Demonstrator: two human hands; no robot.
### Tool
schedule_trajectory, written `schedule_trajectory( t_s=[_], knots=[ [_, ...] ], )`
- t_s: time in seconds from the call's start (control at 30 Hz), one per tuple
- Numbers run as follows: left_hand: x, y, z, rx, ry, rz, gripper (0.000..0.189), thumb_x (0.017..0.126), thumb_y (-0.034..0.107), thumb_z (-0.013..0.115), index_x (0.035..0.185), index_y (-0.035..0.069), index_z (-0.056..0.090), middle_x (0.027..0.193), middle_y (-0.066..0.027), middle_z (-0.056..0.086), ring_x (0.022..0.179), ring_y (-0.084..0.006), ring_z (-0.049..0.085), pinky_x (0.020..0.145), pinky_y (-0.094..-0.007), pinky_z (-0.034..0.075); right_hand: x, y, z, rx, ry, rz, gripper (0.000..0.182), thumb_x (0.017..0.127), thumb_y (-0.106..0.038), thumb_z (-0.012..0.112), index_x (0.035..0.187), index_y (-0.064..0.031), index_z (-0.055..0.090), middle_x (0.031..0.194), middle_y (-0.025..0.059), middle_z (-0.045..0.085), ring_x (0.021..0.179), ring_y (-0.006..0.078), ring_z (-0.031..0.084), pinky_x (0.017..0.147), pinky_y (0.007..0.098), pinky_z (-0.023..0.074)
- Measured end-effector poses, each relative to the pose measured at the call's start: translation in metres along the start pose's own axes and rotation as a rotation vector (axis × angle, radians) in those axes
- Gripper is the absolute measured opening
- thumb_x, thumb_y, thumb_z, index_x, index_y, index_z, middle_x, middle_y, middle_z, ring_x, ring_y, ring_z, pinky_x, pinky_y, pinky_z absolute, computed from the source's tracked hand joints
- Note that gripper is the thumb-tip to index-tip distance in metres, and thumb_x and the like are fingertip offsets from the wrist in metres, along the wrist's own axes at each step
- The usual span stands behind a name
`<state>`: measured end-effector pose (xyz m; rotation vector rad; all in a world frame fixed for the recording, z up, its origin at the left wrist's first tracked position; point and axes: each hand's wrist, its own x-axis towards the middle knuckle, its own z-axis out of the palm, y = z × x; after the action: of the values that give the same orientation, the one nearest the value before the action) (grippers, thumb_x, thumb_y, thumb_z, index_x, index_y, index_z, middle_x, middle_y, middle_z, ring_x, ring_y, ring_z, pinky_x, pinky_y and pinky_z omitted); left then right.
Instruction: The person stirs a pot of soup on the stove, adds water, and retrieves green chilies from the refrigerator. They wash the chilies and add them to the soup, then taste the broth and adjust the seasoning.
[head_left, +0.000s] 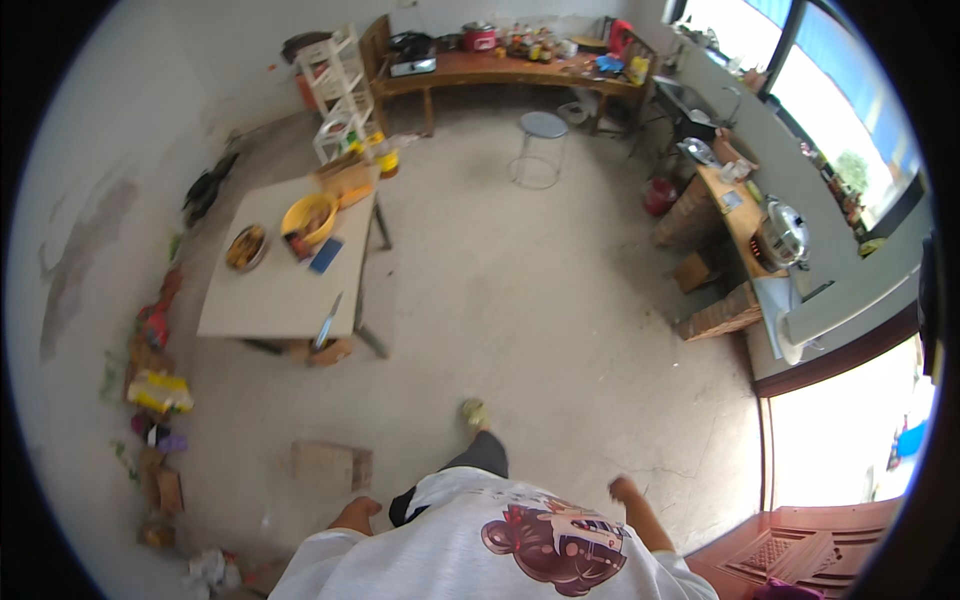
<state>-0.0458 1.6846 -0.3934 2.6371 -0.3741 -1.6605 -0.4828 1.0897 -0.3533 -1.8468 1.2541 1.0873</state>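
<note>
My left hand (365, 506) hangs beside my body at the lower left, near a flattened cardboard piece (322, 465) on the floor; it is small and its fingers are hard to make out. At the lower right my right hand (622, 489) hangs over the bare floor, slightly blurred, touching nothing visible. Ahead on the left stands a light-topped table (277, 300). On it are a yellow basin (288, 223) with food items in it, a bowl of brownish pieces (246, 247), a dark blue flat object (327, 256), a knife (328, 322) and an open cardboard box (345, 174).
A round stool (543, 125) stands on the floor ahead. A wooden bench (480, 69) with bottles and a red cooker (478, 37) lines the far wall. On the right counter sits a steel pot (782, 232), near a sink (682, 97). A red door (810, 544) stands at lower right.
</note>
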Motion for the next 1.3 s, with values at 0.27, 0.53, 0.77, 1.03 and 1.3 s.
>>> schedule_trajectory(
  t_s=[0.27, 0.53, 0.77, 1.03, 1.3],
  knots=[
    [0.083, 0.316, -0.26, -0.226, 0.486, 0.36, 0.025, 0.077, 0.023, 0.058, 0.091, 0.002, 0.061, 0.096, -0.0182, 0.063, 0.092, -0.0326, 0.059, 0.08, -0.0404, 0.047, -0.069, 0.059, 0.061, 0.686, -0.159, 0.356, 0.034, 0.089, -0.03, 0.047, 0.084, -0.0008, 0.063, 0.084, 0.013, 0.067, 0.066, 0.0235, 0.064, 0.055, 0.0357, 0.0513],
    [0.119, 0.561, -0.412, -0.133, 0.696, 0.753, 0.023, 0.068, 0.007, 0.061, 0.091, 0.007, 0.061, 0.092, -0.0128, 0.055, 0.08, -0.0296, 0.057, 0.076, -0.0357, 0.048, -0.02, -0.145, -0.127, 0.616, 0.087, -0.016, 0.036, 0.075, -0.03, 0.061, 0.1, -0.0051, 0.065, 0.098, 0.0159, 0.065, 0.092, 0.027, 0.061, 0.079, 0.0398, 0.0477],
    [0.17, 0.57, -0.444, 0.022, 0.445, 0.548, 0.023, 0.061, 0.016, 0.071, 0.082, 0.01, 0.065, 0.082, -0.0067, 0.066, 0.08, -0.0231, 0.063, 0.074, -0.0348, 0.05, 0.122, -0.169, -0.33, 0.71, -0.005, 0.003, 0.03, 0.082, -0.026, 0.055, 0.098, -0.0022, 0.062, 0.082, 0.0103, 0.067, 0.063, 0.018, 0.064, 0.052, 0.0334, 0.0511],
    [0.181, 0.6, -0.497, -0.211, 0.263, 0.176, 0.024, 0.064, 0.024, 0.073, 0.083, 0.011, 0.065, 0.082, -0.0045, 0.067, 0.079, -0.0185, 0.063, 0.077, -0.032, 0.049, 0.216, -0.166, -0.57, 0.794, 0.569, -0.09, 0.023, 0.08, -0.019, 0.05, 0.088, -0.0019, 0.064, 0.077, 0.0126, 0.065, 0.068, 0.0196, 0.063, 0.061, 0.034, 0.0514],
    [0.305, 0.73, -0.534, 0.348, 0.089, 0.479, 0.021, 0.072, 0.024, 0.068, 0.085, 0.007, 0.066, 0.083, -0.0072, 0.067, 0.08, -0.0194, 0.062, 0.075, -0.0333, 0.049, 0.234, -0.189, -0.626, 0.819, 0.4, -0.08, 0.027, 0.079, -0.02, 0.051, 0.096, -0.002, 0.063, 0.085, 0.0149, 0.065, 0.075, 0.0263, 0.064, 0.068, 0.0378, 0.0513]
  ],
)
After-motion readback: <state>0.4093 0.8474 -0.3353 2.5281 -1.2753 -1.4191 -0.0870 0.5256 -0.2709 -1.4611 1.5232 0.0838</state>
